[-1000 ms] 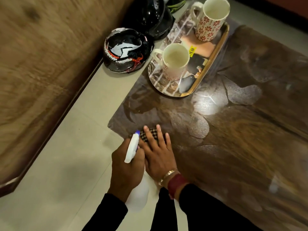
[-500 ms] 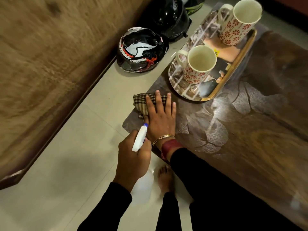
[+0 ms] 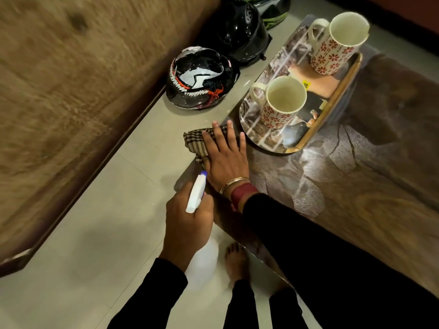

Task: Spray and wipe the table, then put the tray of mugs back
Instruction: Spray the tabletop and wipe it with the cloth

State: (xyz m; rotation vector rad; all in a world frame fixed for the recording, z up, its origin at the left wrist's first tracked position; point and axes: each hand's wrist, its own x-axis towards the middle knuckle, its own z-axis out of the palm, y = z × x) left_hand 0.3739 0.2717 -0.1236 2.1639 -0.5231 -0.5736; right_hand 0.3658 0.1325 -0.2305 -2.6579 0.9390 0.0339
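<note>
The right hand (image 3: 223, 160) lies flat and open on the checked cloth (image 3: 197, 141) at the surface's (image 3: 356, 186) left edge; press evenly and sweep along the rim. The left hand (image 3: 190, 217) grips the spray bottle (image 3: 196, 195). The tray (image 3: 332, 103) with two mugs (image 3: 282, 103) sits just beyond, blocking the far corner; helmets (image 3: 199, 77) rest on the floor.

Right hand (image 3: 223, 155) lies flat, fingers spread, pressing a checked cloth (image 3: 197, 142) onto the near corner of the glossy counter (image 3: 356, 186). Left hand (image 3: 187, 217) is closed in a grip around a white spray bottle (image 3: 196, 198), nozzle toward the cloth. Just beyond the cloth, a gold-rimmed tray (image 3: 332, 100) carries two floral mugs: near mug (image 3: 282, 103), far mug (image 3: 339, 41). Two helmets (image 3: 202, 79) rest on the floor (image 3: 95, 233) beside the counter.
</note>
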